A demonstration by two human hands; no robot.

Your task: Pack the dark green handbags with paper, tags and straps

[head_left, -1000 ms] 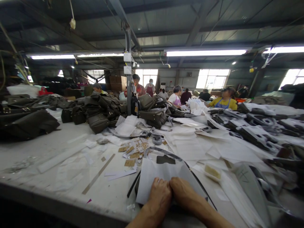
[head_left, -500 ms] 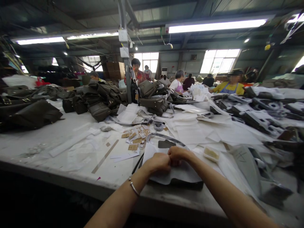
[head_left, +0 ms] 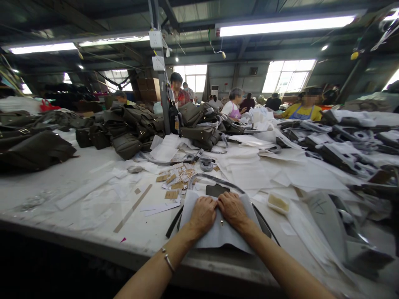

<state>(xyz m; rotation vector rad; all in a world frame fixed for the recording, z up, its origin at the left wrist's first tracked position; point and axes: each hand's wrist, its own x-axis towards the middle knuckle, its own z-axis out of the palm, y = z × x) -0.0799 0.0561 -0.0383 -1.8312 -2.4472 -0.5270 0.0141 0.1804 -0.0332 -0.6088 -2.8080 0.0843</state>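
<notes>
White sheet (head_left: 218, 236) flat at table's (head_left: 93, 232) near edge, atop dark bag (head_left: 263, 226). Left hand (head_left: 203, 214) and right hand (head_left: 232, 209) now spread palm-down, pressed side by side on it; half a second ago bunched together, pinching. Small metal fitting (head_left: 222, 222) showing between wrists.
</notes>
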